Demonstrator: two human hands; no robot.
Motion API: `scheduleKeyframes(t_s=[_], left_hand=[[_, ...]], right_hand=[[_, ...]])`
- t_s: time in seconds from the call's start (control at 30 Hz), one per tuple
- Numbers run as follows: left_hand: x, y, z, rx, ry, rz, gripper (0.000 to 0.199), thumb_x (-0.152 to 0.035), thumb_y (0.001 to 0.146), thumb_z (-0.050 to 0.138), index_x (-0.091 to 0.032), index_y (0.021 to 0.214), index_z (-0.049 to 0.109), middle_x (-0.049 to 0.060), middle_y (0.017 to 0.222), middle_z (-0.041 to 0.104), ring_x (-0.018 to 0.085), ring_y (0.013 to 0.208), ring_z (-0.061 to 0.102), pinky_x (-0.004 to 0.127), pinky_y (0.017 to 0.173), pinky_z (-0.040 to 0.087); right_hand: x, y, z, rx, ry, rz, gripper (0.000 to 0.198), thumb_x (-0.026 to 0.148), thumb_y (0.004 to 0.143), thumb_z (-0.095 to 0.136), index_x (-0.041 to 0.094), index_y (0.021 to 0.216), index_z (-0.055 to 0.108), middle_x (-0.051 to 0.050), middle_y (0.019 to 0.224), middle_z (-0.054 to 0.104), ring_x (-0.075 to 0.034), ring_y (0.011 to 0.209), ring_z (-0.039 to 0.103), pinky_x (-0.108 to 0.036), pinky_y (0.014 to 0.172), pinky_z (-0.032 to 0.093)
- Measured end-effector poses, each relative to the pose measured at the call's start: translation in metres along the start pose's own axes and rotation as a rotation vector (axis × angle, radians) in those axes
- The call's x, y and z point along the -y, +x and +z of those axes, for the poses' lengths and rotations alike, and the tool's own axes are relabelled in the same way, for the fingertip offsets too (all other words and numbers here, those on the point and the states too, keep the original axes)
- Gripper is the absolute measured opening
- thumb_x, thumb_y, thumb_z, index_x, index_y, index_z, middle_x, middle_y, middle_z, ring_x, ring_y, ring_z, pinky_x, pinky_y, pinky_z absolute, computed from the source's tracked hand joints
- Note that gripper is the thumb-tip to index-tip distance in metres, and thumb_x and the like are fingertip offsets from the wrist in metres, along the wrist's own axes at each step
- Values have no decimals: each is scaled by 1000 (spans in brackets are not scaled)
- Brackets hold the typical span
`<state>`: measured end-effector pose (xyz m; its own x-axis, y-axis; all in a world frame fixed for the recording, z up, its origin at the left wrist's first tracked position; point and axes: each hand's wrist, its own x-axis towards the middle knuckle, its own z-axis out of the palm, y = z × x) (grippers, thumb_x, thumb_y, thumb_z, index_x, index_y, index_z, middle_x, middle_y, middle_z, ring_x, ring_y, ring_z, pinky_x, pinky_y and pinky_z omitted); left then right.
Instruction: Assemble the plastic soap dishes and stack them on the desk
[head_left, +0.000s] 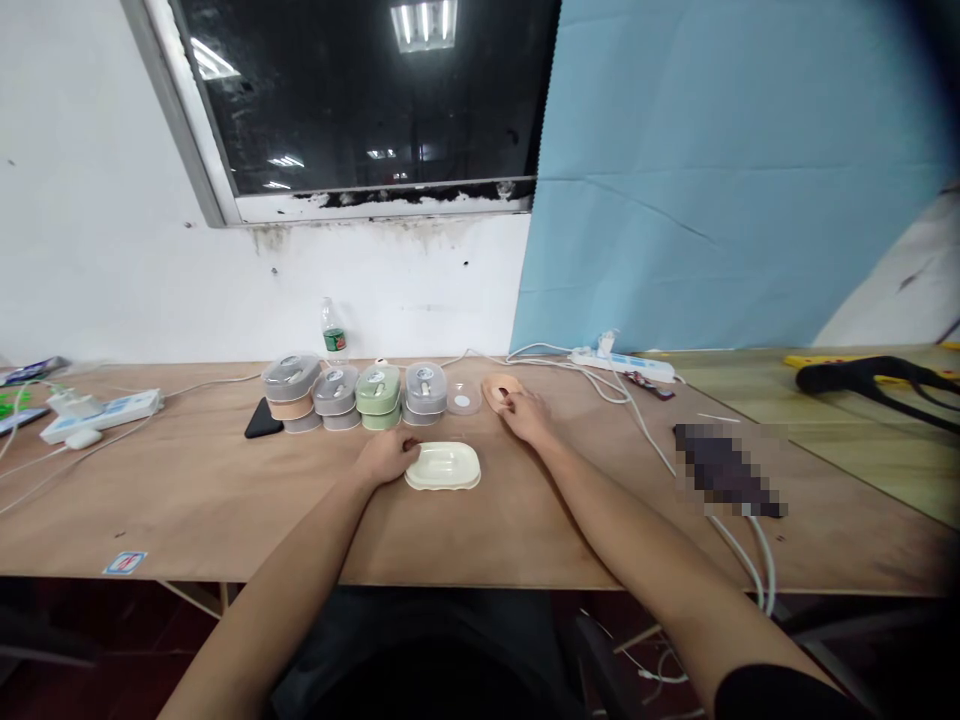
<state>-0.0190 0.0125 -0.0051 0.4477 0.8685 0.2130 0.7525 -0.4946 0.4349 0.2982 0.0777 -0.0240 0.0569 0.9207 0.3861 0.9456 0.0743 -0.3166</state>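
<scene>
A cream plastic box part (457, 468), shallow and rounded like a lid or tray, lies on the table in front of me. My left hand (386, 457) is closed on its left edge, fingertips at the rim. Farther off to the right, my right hand (528, 416) has its fingers curled onto a peach box part (493, 384) of similar shape, partly hidden by the hand. Between that and the row of lidded boxes lies a clear lid (466, 399). A grey-lilac box (426, 392) with a transparent lid stands closest to it, beside a green box (379, 392).
More stacked boxes (291, 388) stand at the left of the row, by a black phone (263, 420) and a plastic bottle (333, 330). Power strips (112, 412) and white cables lie on both sides. A blurred dark object (724, 470) rests at right.
</scene>
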Motion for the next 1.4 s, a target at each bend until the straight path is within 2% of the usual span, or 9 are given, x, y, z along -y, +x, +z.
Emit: scheduleKeyframes(t_s=[0.23, 0.43, 0.6, 0.7, 0.93, 1.07, 1.2, 1.3, 1.4], left_hand=[[1, 0, -1, -105, 45, -60, 21, -34, 83, 53, -22, 93, 68, 3, 86, 66, 18, 77, 60, 26, 61, 40], [-9, -5, -7, -287, -88, 21, 37, -46, 90, 48, -21, 113, 62, 3, 87, 67, 17, 75, 60, 27, 66, 43], [-11, -12, -10, -359, -212, 88, 59, -47, 89, 49, -18, 140, 36, 4, 94, 67, 18, 75, 62, 28, 68, 45], [-10, -14, -11, -403, -212, 76, 55, -48, 89, 48, -18, 135, 43, 5, 92, 68, 20, 78, 63, 28, 68, 46], [-6, -7, -11, -305, -312, 9, 44, -54, 90, 44, -23, 116, 63, 3, 101, 71, 22, 88, 65, 28, 73, 48], [7, -1, -7, -116, -347, -138, 47, -56, 84, 52, -20, 111, 67, 5, 100, 72, 24, 91, 66, 29, 75, 50], [16, 0, -2, -9, -320, -206, 46, -52, 79, 60, -19, 110, 68, 6, 93, 73, 24, 85, 67, 31, 72, 51], [15, 0, -1, 5, -298, -216, 43, -50, 82, 56, -19, 109, 69, 5, 80, 72, 23, 74, 66, 30, 65, 50], [13, 0, -1, -14, -258, -203, 39, -48, 84, 54, -20, 106, 70, 5, 84, 72, 23, 77, 66, 29, 64, 49]], right_hand=[[18, -7, -16, -343, 411, 92, 32, 41, 92, 33, 17, 105, 48, -15, 102, 62, -27, 93, 57, -36, 79, 42], [59, -38, -32, -447, 825, -116, 38, 57, 90, 35, 22, 102, 43, -9, 96, 63, -23, 83, 59, -35, 75, 46], [106, -67, -31, -233, 1180, -133, 39, 63, 88, 33, 25, 95, 42, -4, 79, 62, -22, 74, 61, -33, 64, 48], [121, -73, -24, 0, 1270, -96, 42, 66, 88, 31, 26, 90, 42, -1, 66, 57, -21, 63, 58, -33, 59, 47], [97, -59, -29, -7, 843, -212, 38, 59, 80, 54, 21, 82, 53, 1, 68, 54, -14, 62, 49, -25, 57, 38], [82, -51, -37, 330, 394, -244, 40, 54, 78, 55, 18, 62, 54, 1, 58, 53, -12, 55, 44, -24, 51, 27], [80, -50, -31, 610, 236, -286, 42, 53, 79, 54, 18, 56, 55, 2, 54, 52, -11, 52, 43, -25, 52, 24], [78, -49, -21, 527, 255, -274, 45, 57, 79, 53, 18, 56, 54, 3, 53, 49, -11, 53, 43, -24, 52, 24], [73, -43, -11, 304, 329, -170, 46, 60, 82, 49, 17, 69, 60, 1, 59, 54, -13, 57, 48, -24, 53, 28]])
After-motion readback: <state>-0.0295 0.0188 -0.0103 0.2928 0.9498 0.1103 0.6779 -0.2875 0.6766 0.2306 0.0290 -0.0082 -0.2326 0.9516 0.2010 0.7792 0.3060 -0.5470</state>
